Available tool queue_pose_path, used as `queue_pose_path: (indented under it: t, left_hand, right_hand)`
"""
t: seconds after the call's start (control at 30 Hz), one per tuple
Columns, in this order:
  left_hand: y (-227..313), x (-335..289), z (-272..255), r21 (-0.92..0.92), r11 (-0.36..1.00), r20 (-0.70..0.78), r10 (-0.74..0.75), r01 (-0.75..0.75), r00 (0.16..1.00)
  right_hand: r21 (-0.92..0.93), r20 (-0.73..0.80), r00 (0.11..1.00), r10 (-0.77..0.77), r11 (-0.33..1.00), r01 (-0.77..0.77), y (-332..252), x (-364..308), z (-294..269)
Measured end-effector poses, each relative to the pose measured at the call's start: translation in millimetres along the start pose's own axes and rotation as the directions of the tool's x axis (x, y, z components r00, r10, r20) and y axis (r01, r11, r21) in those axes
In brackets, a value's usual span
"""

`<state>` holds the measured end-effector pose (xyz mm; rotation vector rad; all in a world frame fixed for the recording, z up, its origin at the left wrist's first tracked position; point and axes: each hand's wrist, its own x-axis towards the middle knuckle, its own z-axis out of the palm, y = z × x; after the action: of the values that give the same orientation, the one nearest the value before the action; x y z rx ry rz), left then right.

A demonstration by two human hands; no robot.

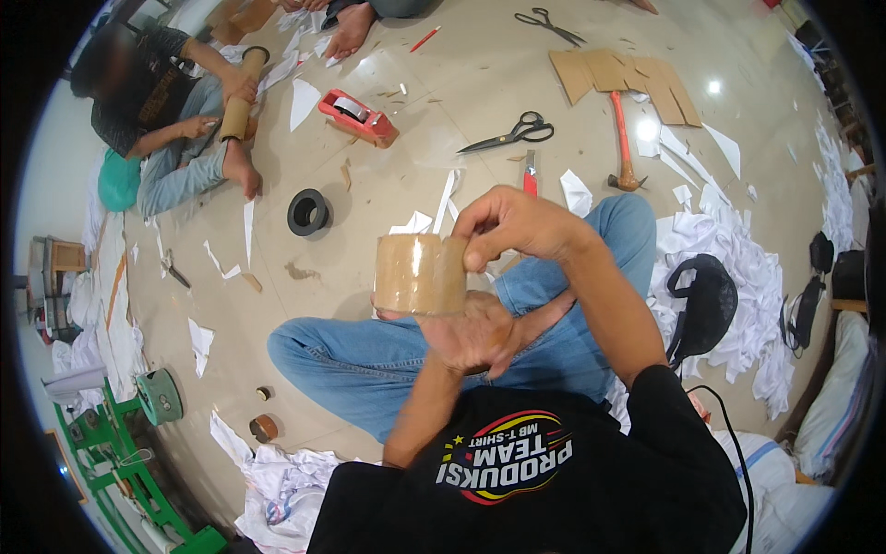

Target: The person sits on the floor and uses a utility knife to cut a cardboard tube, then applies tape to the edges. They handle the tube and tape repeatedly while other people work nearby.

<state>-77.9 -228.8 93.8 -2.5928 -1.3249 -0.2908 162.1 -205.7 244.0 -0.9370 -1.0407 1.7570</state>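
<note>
A glossy brown cardboard band (420,277) is held above crossed legs in blue jeans (355,365). The right hand (526,224) has its thumb and index finger clamped on the band's right edge. The left hand (471,334) is beneath, its fingers mostly hidden; their grip cannot be told. Beyond, on the floor (429,65), lie black scissors (506,140), 1 red tape dispenser (374,126) and 1 hammer (620,129).

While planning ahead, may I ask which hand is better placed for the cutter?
Probably the right hand: it touches the cardboard ring but looks nearer the cutter; the left hand holds the ring from below.
</note>
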Motion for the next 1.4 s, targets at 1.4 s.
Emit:
queue_pose_path:
  t: [1.4]
  left_hand:
    - [-51,78,-34,-0.693,-0.631,0.362,0.112,0.348,0.925]
  right_hand:
    - [0.141,-0.356,0.934,-0.042,0.985,0.098,95,21,62]
